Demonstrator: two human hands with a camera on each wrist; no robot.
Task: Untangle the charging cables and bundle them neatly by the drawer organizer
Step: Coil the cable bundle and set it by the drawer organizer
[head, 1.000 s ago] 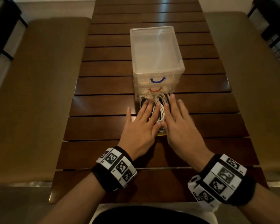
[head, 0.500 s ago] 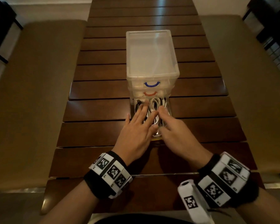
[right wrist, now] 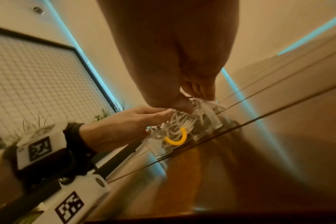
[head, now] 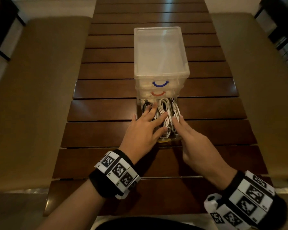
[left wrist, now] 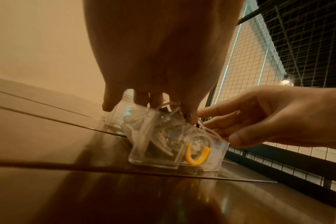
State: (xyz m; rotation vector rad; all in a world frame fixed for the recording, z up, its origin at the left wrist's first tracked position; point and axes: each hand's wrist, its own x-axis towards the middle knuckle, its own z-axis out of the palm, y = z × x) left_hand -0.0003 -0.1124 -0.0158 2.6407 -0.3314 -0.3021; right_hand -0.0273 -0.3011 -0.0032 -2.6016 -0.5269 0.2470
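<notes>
**Both hands in the open bottom drawer, on the cables**

White charging cables heaped in loops inside the pulled-out bottom drawer, just below centre of the head view; one black cable along the drawer's left side. Yellow handle on the drawer's clear front wall, low and centre in the left wrist view.

Left hand laid flat over the left half of the heap, fingers straight and spread, tips touching cables. Right hand at the drawer's right edge, index finger extended onto the white loops; in the right wrist view thumb and fingers bent toward a white strand, though a firm pinch cannot be told through the blur.

Drawer organizer directly above the drawer in frame: clear plastic, lid on, blue handle over red handle, both upper drawers shut. All on a dark slatted wooden table. Marker-patterned wristbands on both wrists. Tan benches at left and right frame edges.
</notes>
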